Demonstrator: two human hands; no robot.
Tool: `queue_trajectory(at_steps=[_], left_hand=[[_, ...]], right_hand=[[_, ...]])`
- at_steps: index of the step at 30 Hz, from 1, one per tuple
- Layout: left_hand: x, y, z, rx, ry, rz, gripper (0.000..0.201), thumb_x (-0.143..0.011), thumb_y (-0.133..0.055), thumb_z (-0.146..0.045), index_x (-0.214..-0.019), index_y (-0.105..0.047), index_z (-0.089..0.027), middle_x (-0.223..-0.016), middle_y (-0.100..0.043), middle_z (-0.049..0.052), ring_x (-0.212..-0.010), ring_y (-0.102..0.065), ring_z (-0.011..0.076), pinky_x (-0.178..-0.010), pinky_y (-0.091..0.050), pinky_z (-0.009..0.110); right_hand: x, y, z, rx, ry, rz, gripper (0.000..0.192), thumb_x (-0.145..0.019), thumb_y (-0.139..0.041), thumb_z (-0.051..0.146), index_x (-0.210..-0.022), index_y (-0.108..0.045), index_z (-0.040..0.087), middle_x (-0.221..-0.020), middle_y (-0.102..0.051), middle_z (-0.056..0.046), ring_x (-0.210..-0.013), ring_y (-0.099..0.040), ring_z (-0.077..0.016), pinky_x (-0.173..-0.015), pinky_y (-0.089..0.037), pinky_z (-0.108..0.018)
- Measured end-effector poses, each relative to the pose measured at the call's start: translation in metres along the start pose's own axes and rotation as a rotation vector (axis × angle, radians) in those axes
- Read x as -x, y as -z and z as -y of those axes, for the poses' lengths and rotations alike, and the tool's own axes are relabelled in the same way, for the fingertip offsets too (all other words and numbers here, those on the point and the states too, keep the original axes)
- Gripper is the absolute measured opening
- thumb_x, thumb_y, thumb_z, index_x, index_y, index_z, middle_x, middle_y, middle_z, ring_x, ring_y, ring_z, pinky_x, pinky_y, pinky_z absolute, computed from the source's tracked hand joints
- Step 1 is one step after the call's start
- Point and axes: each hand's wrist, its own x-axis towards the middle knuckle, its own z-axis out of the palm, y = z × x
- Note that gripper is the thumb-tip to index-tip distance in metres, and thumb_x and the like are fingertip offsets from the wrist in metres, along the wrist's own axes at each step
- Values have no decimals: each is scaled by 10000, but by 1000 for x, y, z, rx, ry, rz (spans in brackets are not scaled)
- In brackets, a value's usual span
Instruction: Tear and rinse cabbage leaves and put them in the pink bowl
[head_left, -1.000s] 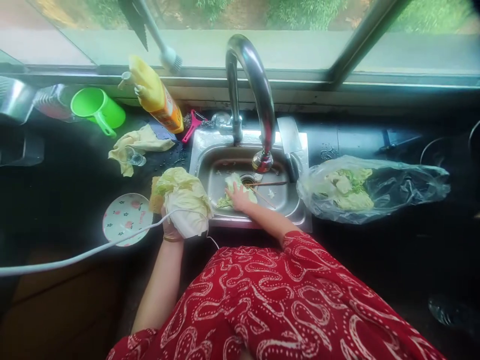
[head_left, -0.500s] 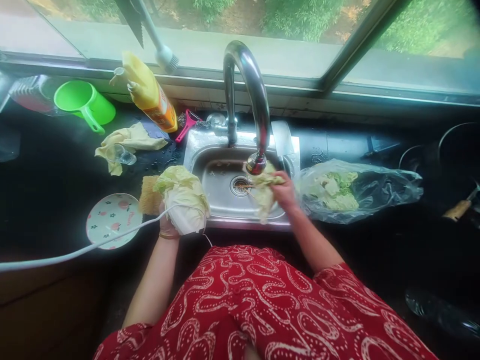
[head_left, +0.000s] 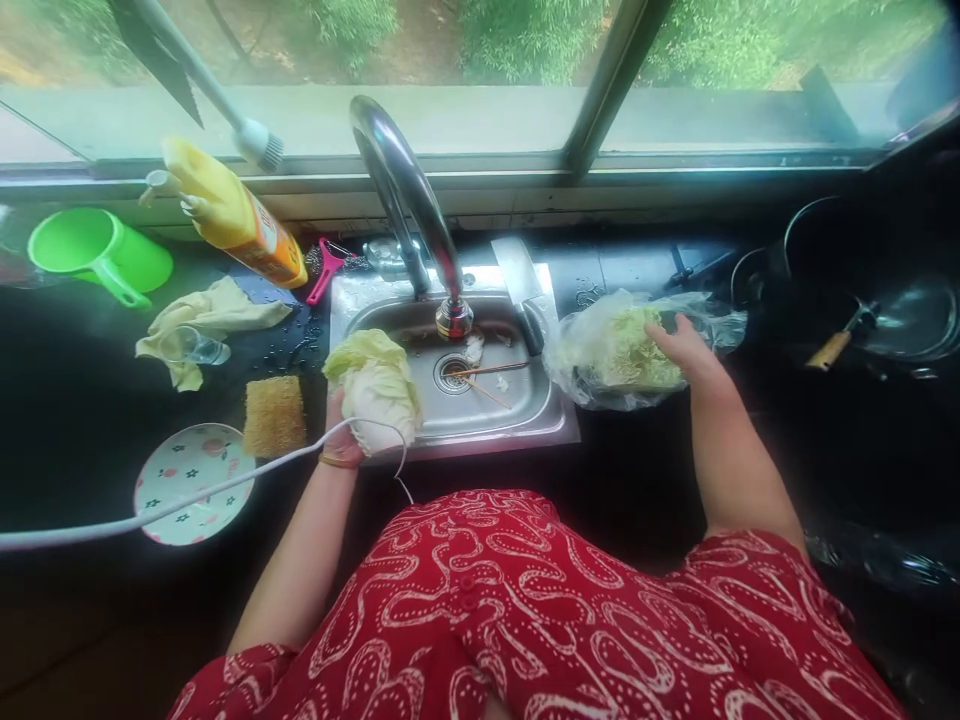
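A pale napa cabbage (head_left: 379, 400) rests in my left hand (head_left: 343, 428), whose fingers wrap its left side and underside at the sink's left front edge. A white cable (head_left: 225, 488) crosses in front of the cabbage. My right hand (head_left: 686, 350) is at the clear plastic bag (head_left: 581, 335) to the right of the sink, thumb and fingers apart. Torn cabbage leaves (head_left: 634, 340) lie in the bag just left of those fingers, and I see nothing gripped. Thin sticks (head_left: 491, 370) and white scraps lie by the drain in the steel sink (head_left: 420, 345).
The curved faucet (head_left: 409, 170) arches over the sink. A cleaver (head_left: 517, 275) leans at its back right corner. To the left are a yellow bottle (head_left: 240, 225), a pink peeler (head_left: 324, 270), a green mug (head_left: 105, 255), a cloth (head_left: 217, 310), a loofah sponge (head_left: 274, 415) and a plate (head_left: 195, 450).
My right hand has moved from above the sink right to the plastic bag, and the torn leaf it held is out of it. The left hand still holds the cabbage; the view has shifted.
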Motion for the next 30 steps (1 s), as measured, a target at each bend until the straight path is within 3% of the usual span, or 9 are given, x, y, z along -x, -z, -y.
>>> queue_trajectory(at_steps=[2, 4, 6, 8, 12, 15, 18, 22, 30], left_hand=[[-10, 3, 3, -20, 70, -19, 598, -861, -526, -546, -1328, -543, -173, -1235, -670, 130, -1232, -575, 321, -1085, -418, 510], [-21, 8, 7, -28, 107, -56, 619, -853, -531, -544, -1339, -540, -160, -1211, -682, 137, -1202, -596, 329, -1078, -417, 522], [-32, 12, 13, -24, 102, -107, 617, -853, -542, -518, -1349, -533, -151, -1173, -698, 134, -1160, -624, 314, -1073, -423, 511], [-40, 15, 19, -20, 94, -160, 612, -856, -554, -487, -1358, -525, -137, -1132, -713, 130, -1113, -651, 291, -1067, -434, 486], [-47, 19, 26, -2, 88, -222, 617, -852, -574, -451, -1367, -518, -117, -1111, -720, 140, -1074, -670, 284, -1037, -464, 454], [-41, 28, 23, 31, 100, -208, 638, -844, -588, -480, -1366, -524, -120, -1127, -716, 145, -1082, -667, 294, -1027, -471, 452], [-30, 39, 17, 50, 114, -193, 631, -850, -586, -502, -1357, -536, -128, -1123, -720, 136, -1069, -673, 287, -1030, -470, 445], [-25, 44, 12, 71, 89, -202, 602, -861, -586, -482, -1351, -544, -134, -1123, -723, 125, -1049, -682, 271, -1031, -473, 424], [-35, 32, 19, 29, 89, -235, 640, -840, -614, -464, -1377, -527, -127, -1146, -716, 136, -1089, -668, 294, -1022, -484, 434]], right_hand=[[6, -8, 26, 175, -2, -143, 321, -717, -687, 467, -957, -642, 259, -1106, -644, -163, -1196, -531, -426, -1007, -363, -686], [14, -24, 61, 182, 96, -206, 329, -797, -605, 407, -1073, -651, 233, -1212, -619, -166, -1246, -505, -397, -1060, -335, -663], [23, -58, 100, -17, 163, -20, 343, -859, -518, 359, -1139, -651, 212, -1191, -653, -144, -1154, -587, -328, -1031, -421, -594], [30, -113, 137, -210, 159, 251, 372, -846, -505, 339, -1152, -656, 191, -1171, -675, -133, -1104, -625, -303, -1007, -466, -550], [36, -244, 210, -353, 293, 614, 546, -846, -483, 255, -1377, -521, 137, -1362, -578, -137, -1331, -477, -284, -1161, -329, -481], [24, -321, 264, -344, 366, 604, 677, -854, -409, 172, -1518, -307, 91, -1524, -405, -130, -1469, -270, -243, -1228, -195, -446], [3, -367, 303, -346, 369, 587, 751, -828, -354, 97, -1558, -182, 74, -1570, -330, -120, -1500, -176, -225, -1240, -120, -462], [-13, -390, 304, -372, 413, 718, 779, -781, -377, 60, -1548, -247, 96, -1538, -396, -99, -1483, -233, -205, -1243, -123, -439], [-31, -365, 254, -639, 120, 791, 668, -853, -405, 162, -1517, -342, 171, -1494, -465, -75, -1367, -451, -219, -1141, -364, -442]])
